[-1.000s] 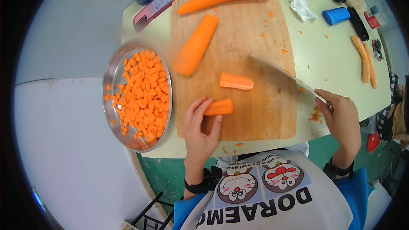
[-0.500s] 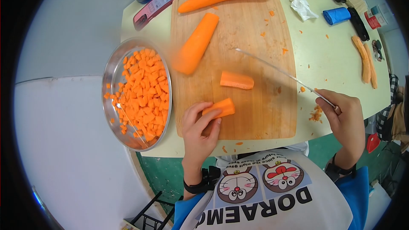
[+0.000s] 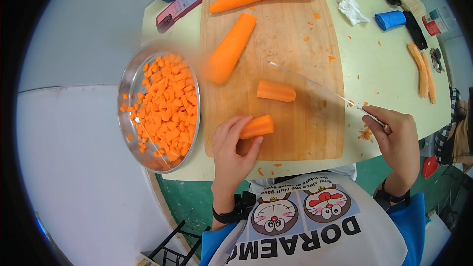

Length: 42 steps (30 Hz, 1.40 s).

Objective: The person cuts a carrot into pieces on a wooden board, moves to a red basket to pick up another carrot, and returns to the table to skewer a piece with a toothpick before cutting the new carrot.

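Left hand [image 3: 234,148]: fingers pinch the carrot piece [image 3: 256,127] on the cutting board [image 3: 295,138], laid flatter than before.
Right hand [image 3: 396,138]: wrapped tight around the knife [image 3: 315,87], blade now a bit lower.

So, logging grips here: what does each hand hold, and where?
Left hand pinches the short orange carrot piece at its near end; right hand grips the steel knife by its handle.

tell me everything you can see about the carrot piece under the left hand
The carrot piece is a short, peeled, bright orange chunk with a cut right end. It lies on its side near the front edge of the wooden cutting board. The left hand grips its left end, fingers over the top and thumb below. The knife is clear of it.
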{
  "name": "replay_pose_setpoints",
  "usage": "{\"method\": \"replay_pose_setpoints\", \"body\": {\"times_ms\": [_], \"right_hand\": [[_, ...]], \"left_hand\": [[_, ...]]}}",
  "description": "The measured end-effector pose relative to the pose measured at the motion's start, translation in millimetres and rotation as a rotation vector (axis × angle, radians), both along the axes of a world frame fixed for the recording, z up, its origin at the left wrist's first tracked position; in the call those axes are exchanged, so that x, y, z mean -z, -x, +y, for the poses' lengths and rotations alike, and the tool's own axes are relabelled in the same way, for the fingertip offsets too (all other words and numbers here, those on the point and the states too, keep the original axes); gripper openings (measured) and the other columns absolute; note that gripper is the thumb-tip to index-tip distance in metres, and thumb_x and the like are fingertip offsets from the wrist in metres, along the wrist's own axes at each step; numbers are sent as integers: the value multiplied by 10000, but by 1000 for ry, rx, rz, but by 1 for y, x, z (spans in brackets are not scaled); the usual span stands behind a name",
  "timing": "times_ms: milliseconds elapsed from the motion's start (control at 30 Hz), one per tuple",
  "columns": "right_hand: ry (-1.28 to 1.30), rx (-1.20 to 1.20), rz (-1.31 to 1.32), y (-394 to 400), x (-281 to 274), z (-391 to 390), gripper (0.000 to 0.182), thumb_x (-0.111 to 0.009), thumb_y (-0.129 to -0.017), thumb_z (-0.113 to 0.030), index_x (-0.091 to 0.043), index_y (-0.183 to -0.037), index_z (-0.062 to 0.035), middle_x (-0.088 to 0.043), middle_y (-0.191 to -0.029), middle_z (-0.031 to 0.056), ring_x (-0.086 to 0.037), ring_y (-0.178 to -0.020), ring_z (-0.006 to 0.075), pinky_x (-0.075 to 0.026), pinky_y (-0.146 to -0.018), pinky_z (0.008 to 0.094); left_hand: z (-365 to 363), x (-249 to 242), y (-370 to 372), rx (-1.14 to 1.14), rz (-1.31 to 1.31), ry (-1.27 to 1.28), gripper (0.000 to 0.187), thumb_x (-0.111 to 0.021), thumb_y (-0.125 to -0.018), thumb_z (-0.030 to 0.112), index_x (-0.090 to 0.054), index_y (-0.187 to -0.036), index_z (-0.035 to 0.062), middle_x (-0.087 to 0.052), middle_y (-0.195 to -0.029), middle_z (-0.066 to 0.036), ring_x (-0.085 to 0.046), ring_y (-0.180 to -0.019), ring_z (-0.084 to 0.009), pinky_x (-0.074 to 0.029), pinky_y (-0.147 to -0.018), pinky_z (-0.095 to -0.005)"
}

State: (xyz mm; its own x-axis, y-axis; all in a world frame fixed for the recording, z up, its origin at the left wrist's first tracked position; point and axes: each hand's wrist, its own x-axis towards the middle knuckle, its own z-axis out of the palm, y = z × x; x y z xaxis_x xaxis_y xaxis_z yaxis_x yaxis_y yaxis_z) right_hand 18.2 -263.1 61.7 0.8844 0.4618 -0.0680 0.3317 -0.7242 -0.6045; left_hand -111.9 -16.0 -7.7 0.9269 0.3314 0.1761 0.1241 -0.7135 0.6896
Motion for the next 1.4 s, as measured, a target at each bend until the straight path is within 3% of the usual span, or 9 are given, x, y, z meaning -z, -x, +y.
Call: {"method": "replay_pose_setpoints", "body": {"times_ms": [600, 700, 767, 867, 967, 1100, 1200, 1267, 1400], "right_hand": [[49, 15, -37, -1, 4, -4, 155, -649, -729, -48, -644, -876, 1, -595, -640, 141, -580, -503, 229, -423, -480, 288], [45, 17, -45, -1, 5, -5, 155, -649, -726, -47, -645, -875, -2, -591, -633, 138, -567, -495, 233, -417, -476, 290], [43, 15, -45, -1, 6, -6, 156, -649, -726, -50, -645, -875, -3, -590, -632, 137, -566, -498, 235, -417, -478, 290], [48, 13, -45, -1, 7, -7, 158, -650, -726, -55, -645, -875, -5, -589, -632, 136, -565, -502, 240, -418, -481, 292], [57, 11, -40, -1, 6, -6, 158, -650, -727, -59, -646, -876, -7, -589, -633, 136, -565, -505, 242, -420, -484, 295], [56, 8, -38, 0, 5, -6, 154, -647, -733, -64, -646, -878, -12, -595, -644, 137, -569, -511, 242, -424, -489, 296], [67, 3, -36, -1, 4, -6, 153, -646, -735, -67, -645, -878, -13, -601, -656, 138, -573, -517, 244, -428, -493, 296], [74, -2, -38, -1, 3, -5, 152, -645, -736, -69, -645, -877, -13, -603, -660, 137, -574, -518, 244, -429, -493, 297], [95, -20, -41, 0, 2, -2, 153, -643, -738, -74, -645, -877, -10, -604, -665, 137, -571, -517, 246, -426, -490, 298]], "left_hand": [[-5, -1, -2, 26, 77, -21, 427, -698, -685, 34, -550, -1084, 2, -554, -990, -124, -564, -895, -246, -462, -768, -299], [-8, -3, -4, 38, 57, -34, 434, -696, -693, 39, -544, -1099, 5, -538, -940, -103, -555, -815, -201, -459, -688, -263], [-10, -6, -5, -27, 113, 48, 420, -685, -719, 50, -540, -1111, 14, -510, -811, -58, -504, -667, -120, -410, -561, -212], [-11, -5, -4, -97, 162, 155, 404, -675, -743, 64, -537, -1121, 23, -459, -685, -8, -418, -550, -58, -334, -477, -185], [-11, -5, -5, -79, 155, 108, 383, -659, -768, 76, -533, -1126, 28, -440, -614, 17, -403, -502, -43, -324, -461, -182], [-14, -8, -4, -141, 207, 181, 348, -641, -783, 107, -532, -1104, 24, -469, -627, -31, -422, -500, -111, -360, -470, -242], [-13, -7, -2, -204, 198, 274, 296, -634, -793, 105, -542, -1062, 22, -479, -626, -20, -423, -496, -82, -346, -460, -221], [-12, -5, 2, -214, 171, 322, 243, -617, -815, 63, -537, -1036, 0, -543, -694, 0, -444, -552, -27, -340, -491, -155], [-10, -3, 4, -251, 158, 366, 218, -613, -815, 46, -537, -1012, -8, -545, -700, 4, -461, -572, -25, -352, -508, -147]]}}
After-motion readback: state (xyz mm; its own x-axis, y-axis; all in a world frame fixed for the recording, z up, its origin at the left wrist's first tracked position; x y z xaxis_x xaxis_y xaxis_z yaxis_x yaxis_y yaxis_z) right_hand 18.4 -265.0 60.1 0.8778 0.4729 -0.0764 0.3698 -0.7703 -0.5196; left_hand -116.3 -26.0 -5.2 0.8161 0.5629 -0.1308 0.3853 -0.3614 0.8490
